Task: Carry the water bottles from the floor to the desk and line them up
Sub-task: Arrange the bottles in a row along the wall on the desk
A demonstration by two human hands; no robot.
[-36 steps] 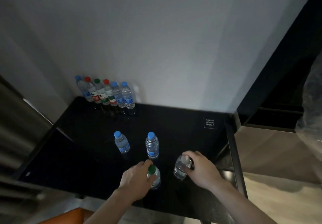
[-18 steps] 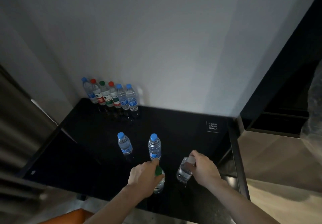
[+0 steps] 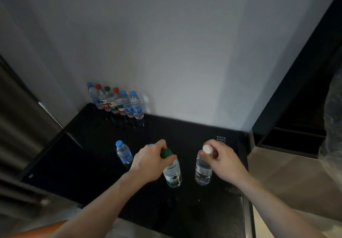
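The desk (image 3: 185, 130) is glossy black. At eleven o'clock, the row of bottles (image 3: 115, 101) shows blue, red, green, red, blue, blue caps. Nearer bottles carry a green cap (image 3: 166, 153) and a white cap (image 3: 207, 148).

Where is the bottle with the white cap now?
The white-capped bottle is near the desk's right edge, gripped at the cap by the right hand, beside the green-capped bottle.

dim room, plain grey wall (image 3: 166, 43), dark cabinet (image 3: 305, 93) at rt, pale floor (image 3: 288, 182)
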